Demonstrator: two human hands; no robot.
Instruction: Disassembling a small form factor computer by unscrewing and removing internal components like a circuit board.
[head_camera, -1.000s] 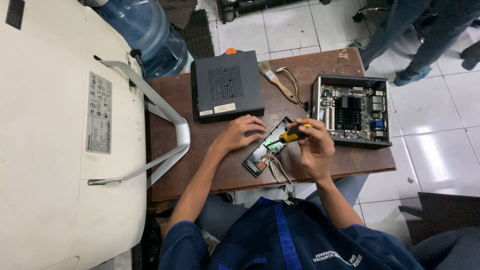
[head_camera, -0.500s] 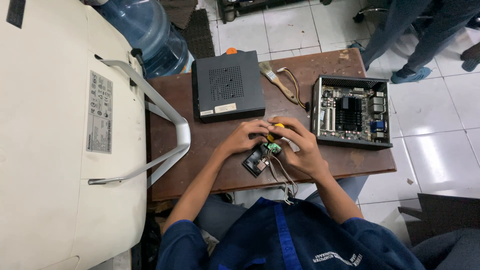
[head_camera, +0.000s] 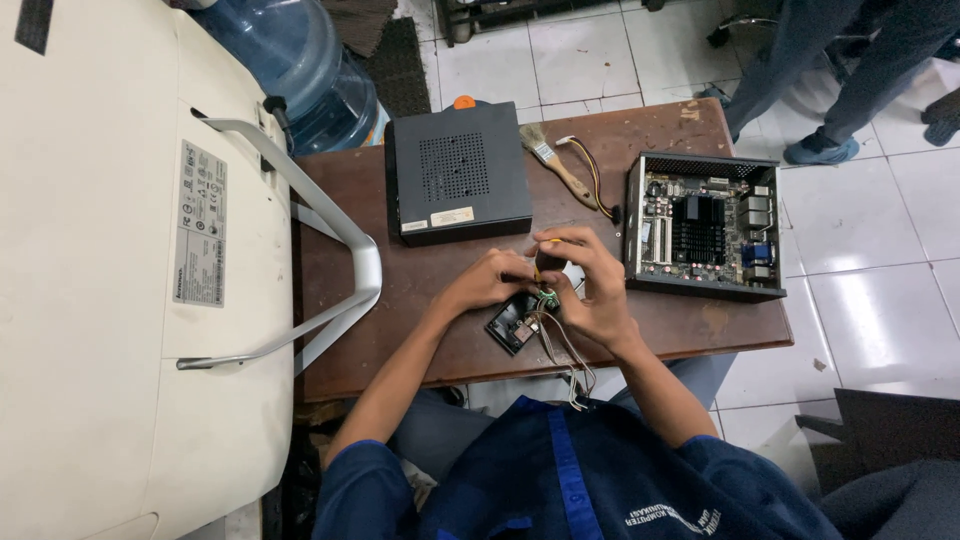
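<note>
My left hand (head_camera: 488, 284) and my right hand (head_camera: 592, 292) meet over the front middle of a brown table (head_camera: 400, 300). Between them is a small black drive-like part (head_camera: 512, 324) with a green board end; my left hand steadies its upper edge. A thin bundle of wires (head_camera: 566, 362) trails from it toward my lap. My right hand is closed around a yellow-handled screwdriver (head_camera: 552, 242), whose tip is hidden behind my fingers at the part.
A black case lid (head_camera: 458, 185) lies at the table's back. An open small computer chassis (head_camera: 705, 225) sits at the right, a paintbrush (head_camera: 556, 166) between them. A white monitor back (head_camera: 100, 280) with silver stand (head_camera: 345, 250) fills the left. Another person's legs (head_camera: 830, 70) stand at the top right.
My right hand has moved left with the screwdriver to meet my left hand over the small black part, which now sits more covered by my fingers.
</note>
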